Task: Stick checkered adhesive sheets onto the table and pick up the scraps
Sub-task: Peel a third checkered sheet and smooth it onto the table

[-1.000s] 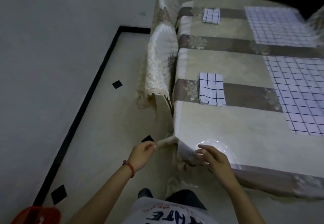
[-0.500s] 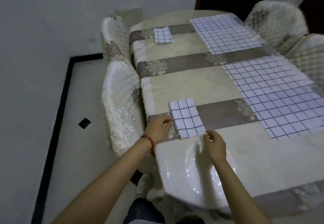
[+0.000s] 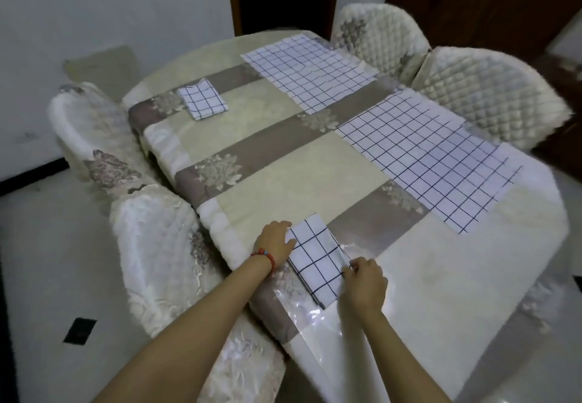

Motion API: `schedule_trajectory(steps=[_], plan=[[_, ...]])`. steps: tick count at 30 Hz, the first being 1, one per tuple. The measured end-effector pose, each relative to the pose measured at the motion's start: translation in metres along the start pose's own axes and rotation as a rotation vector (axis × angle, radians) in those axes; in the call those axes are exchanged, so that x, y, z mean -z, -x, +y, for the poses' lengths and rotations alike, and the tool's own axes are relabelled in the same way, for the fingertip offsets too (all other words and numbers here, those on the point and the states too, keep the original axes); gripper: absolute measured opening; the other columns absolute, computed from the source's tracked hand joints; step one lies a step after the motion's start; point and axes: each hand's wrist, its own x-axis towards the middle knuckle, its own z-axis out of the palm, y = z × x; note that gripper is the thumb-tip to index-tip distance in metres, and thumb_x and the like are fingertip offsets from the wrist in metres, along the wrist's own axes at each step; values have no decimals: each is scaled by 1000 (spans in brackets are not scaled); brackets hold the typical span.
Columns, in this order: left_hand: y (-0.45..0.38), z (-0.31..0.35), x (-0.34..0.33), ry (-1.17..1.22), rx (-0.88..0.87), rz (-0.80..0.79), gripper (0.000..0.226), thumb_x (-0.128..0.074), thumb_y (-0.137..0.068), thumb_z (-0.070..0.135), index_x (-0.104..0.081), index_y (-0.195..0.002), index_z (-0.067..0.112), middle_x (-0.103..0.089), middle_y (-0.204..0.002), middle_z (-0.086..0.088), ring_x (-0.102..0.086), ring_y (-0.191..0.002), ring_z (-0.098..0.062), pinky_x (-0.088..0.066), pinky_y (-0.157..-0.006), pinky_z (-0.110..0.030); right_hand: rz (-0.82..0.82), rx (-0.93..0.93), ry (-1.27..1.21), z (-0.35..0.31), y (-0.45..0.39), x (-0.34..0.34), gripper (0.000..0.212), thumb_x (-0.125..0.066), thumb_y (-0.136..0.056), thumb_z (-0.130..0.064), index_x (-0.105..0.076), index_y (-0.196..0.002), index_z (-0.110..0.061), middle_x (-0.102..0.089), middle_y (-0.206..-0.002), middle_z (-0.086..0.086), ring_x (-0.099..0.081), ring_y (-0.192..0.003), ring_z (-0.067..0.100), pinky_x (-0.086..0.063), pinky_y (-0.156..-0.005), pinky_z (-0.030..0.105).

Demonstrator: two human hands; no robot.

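A folded checkered sheet (image 3: 316, 259) lies near the front left edge of the table (image 3: 277, 182). My left hand (image 3: 275, 240) rests on its left edge, fingers touching the top layer. At its right edge my right hand (image 3: 365, 281) pinches a corner between thumb and fingers. A second folded checkered sheet (image 3: 201, 103) lies at the far left. Two large checkered sheets lie flat on the right half, one far (image 3: 310, 73) and one nearer (image 3: 431, 163).
Padded chairs stand around the table: two on the left (image 3: 151, 245) (image 3: 85, 141) and two at the far right (image 3: 491, 97) (image 3: 378, 37). A clear plastic cover shines over the tablecloth near the front edge. A dark doorway lies behind the table.
My hands left the tablecloth at the table's corner and came up to the near folded sheet. The view rose from the floor and corner onto the whole table.
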Motion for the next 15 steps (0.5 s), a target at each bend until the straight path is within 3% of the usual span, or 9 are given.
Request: schedule_trajectory(steps=[3, 6, 8, 13, 15], plan=[[-8, 1, -2, -43, 13, -2, 46, -53, -88, 28, -44, -132, 13, -48, -132, -14, -43, -124, -30, -36, -105, -39, -5, 18, -189, 1, 7, 6, 7, -52, -87, -18, -59, -85, -17, -57, -88, 1, -52, -85, 21, -33, -66, 27], [-10, 3, 0, -9, 9, -12, 45, -60, -84, 33, -52, -125, 16, -52, -123, -13, -49, -116, -30, -40, -100, -38, -4, 91, -349, -4, 16, 26, 4, -54, -89, -16, -56, -87, -16, -59, -78, -6, -55, -73, 9, -41, -64, 22], [-9, 6, 3, 91, -5, 1, 41, -64, -81, 32, -58, -117, 12, -54, -108, -10, -54, -106, -29, -43, -92, -33, 23, 141, -417, -9, 20, 41, 4, -56, -88, -13, -57, -85, -16, -59, -70, -10, -53, -61, 2, -39, -56, 13], [2, 22, 26, 372, -86, 25, 28, -69, -76, 30, -61, -73, 4, -57, -74, -3, -56, -72, -15, -46, -73, -34, 31, 216, -515, -27, 20, 77, 25, -63, -81, -8, -57, -70, -30, -61, -64, -11, -51, -60, -4, -38, -56, 6], [10, 33, 39, 525, -91, 36, 23, -67, -81, 12, -57, -60, 14, -56, -62, 5, -57, -55, 2, -43, -64, -20, 40, 222, -574, -33, 22, 95, 28, -65, -81, -8, -57, -68, -32, -61, -70, -8, -51, -60, -2, -38, -58, 6]])
